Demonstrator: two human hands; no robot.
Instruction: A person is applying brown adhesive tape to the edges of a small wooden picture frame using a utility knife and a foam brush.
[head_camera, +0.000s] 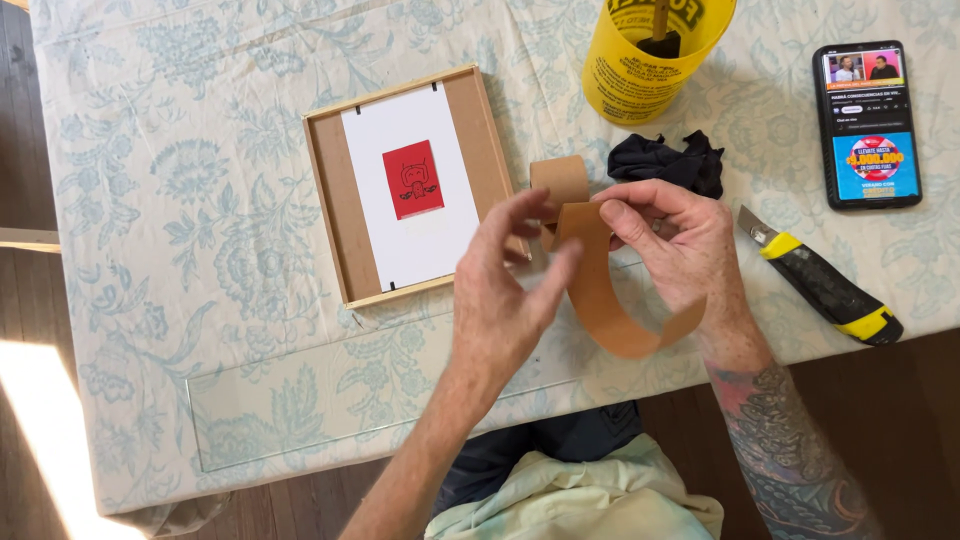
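- Two hands meet over a table (150, 330) under a pale floral cloth.
- Far left of the things, a wooden frame (413, 186) lies face down; its back shows white paper with a small red picture (412, 179) in the middle.
- Left hand (505, 290) hovers just right of the frame, fingers spread, thumb and fingertips pinching a brown tape strip (598, 290).
- That strip curls in a loop between both hands, raised above the cloth.
- Right hand (675, 250) pinches the strip's upper end, fingers closed on it.
- Behind the hands stands a yellow cup (640, 70); a black rag (668, 160) lies beside it.
- A yellow-and-black knife (820, 283) lies right of the right hand.
- Farthest right, a phone (868, 125) lies with its screen lit.
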